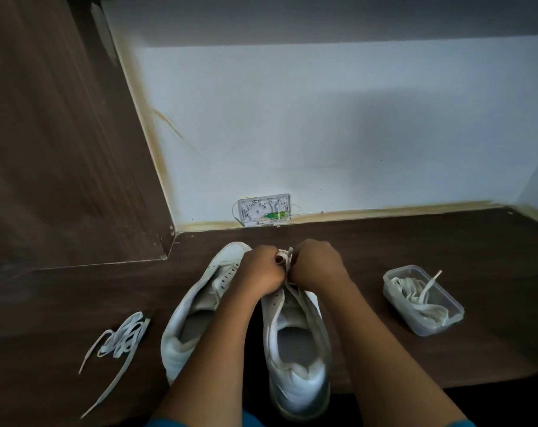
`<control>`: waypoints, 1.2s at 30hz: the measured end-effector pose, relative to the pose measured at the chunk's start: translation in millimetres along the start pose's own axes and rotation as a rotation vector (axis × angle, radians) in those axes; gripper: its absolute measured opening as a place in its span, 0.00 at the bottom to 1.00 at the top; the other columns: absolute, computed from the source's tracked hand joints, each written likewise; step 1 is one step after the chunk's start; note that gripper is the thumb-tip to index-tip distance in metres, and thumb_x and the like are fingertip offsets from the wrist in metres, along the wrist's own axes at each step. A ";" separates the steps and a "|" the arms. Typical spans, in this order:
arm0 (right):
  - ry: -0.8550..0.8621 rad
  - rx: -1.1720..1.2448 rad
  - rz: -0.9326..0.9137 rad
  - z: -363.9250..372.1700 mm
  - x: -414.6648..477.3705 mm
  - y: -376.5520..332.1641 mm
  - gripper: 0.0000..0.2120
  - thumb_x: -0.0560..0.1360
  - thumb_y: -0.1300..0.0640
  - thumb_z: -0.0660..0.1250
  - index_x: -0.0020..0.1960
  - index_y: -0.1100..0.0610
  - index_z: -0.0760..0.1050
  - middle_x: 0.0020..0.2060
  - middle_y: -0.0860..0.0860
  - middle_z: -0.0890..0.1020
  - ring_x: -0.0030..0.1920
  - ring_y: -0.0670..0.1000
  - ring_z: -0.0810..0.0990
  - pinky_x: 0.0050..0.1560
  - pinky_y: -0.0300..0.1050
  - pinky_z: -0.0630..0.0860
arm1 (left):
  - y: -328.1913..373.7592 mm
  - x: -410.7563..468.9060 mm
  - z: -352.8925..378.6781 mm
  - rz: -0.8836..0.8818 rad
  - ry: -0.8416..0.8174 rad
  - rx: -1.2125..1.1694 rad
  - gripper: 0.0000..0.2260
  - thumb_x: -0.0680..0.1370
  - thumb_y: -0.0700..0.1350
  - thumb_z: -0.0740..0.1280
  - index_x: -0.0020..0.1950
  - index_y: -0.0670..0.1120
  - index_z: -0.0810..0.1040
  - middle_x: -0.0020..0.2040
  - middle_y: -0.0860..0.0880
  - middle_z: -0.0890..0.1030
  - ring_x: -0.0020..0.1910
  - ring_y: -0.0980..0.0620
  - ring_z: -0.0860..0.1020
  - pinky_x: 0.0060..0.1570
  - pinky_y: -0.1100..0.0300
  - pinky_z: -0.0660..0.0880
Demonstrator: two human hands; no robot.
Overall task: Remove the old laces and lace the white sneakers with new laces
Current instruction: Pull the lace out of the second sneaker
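Note:
Two white sneakers stand side by side on the dark wooden floor, toes pointing away from me. The left sneaker (197, 306) has bare eyelets. Over the toe end of the right sneaker (295, 343) my left hand (261, 269) and my right hand (317, 263) are closed together on a white lace (287, 257), whose end sticks up between them. The lace runs down along the right sneaker's eyelets. A loose white lace (120, 337) lies in a heap on the floor to the left.
A clear plastic tub (446, 325) holding several white laces sits on the floor to the right. A white wall with an open junction box (264, 209) at its base stands just beyond the sneakers. A wooden panel rises at the left.

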State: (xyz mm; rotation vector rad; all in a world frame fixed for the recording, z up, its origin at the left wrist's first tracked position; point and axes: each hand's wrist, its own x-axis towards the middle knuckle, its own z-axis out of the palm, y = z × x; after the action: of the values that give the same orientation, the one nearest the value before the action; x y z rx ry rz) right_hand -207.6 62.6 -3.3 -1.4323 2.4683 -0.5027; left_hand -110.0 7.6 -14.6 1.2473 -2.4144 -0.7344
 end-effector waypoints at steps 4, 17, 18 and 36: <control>0.027 -0.056 -0.078 3.6 -3.0 -4.7 0.10 0.73 0.58 0.61 0.50 0.58 0.79 0.50 0.57 0.82 0.52 0.58 0.80 0.44 0.43 0.71 | -3.3 -1.4 -2.7 -0.008 0.042 0.010 0.14 0.76 0.42 0.61 0.31 0.46 0.67 0.37 0.43 0.78 0.41 0.44 0.76 0.34 0.57 0.63; -0.404 0.801 -0.142 -17.8 -13.3 2.7 0.20 0.61 0.66 0.67 0.52 0.56 0.74 0.38 0.54 0.76 0.32 0.50 0.74 0.29 0.39 0.69 | 24.7 -2.9 -35.8 -0.152 0.202 -1.328 0.13 0.77 0.28 0.56 0.39 0.43 0.72 0.34 0.46 0.73 0.24 0.54 0.72 0.22 0.65 0.71; -0.428 0.875 -0.166 -17.4 -14.2 1.0 0.19 0.61 0.65 0.68 0.52 0.56 0.73 0.36 0.54 0.76 0.31 0.50 0.73 0.28 0.39 0.68 | 25.9 -4.7 -36.9 -0.138 0.198 -1.359 0.13 0.77 0.28 0.55 0.40 0.43 0.72 0.33 0.46 0.72 0.23 0.54 0.72 0.21 0.66 0.70; 0.135 1.021 0.025 -28.5 -7.3 13.3 0.10 0.72 0.69 0.62 0.33 0.60 0.74 0.21 0.49 0.74 0.18 0.44 0.65 0.21 0.34 0.61 | 7.0 -2.4 -32.7 -0.139 0.251 -0.863 0.06 0.77 0.44 0.66 0.42 0.45 0.79 0.36 0.48 0.76 0.29 0.52 0.72 0.32 0.60 0.70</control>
State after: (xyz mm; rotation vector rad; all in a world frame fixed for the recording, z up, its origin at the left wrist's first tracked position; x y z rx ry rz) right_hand -225.2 79.9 17.5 -0.9227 1.7727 -1.5797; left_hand -96.8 3.4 16.0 1.0381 -1.5182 -1.3618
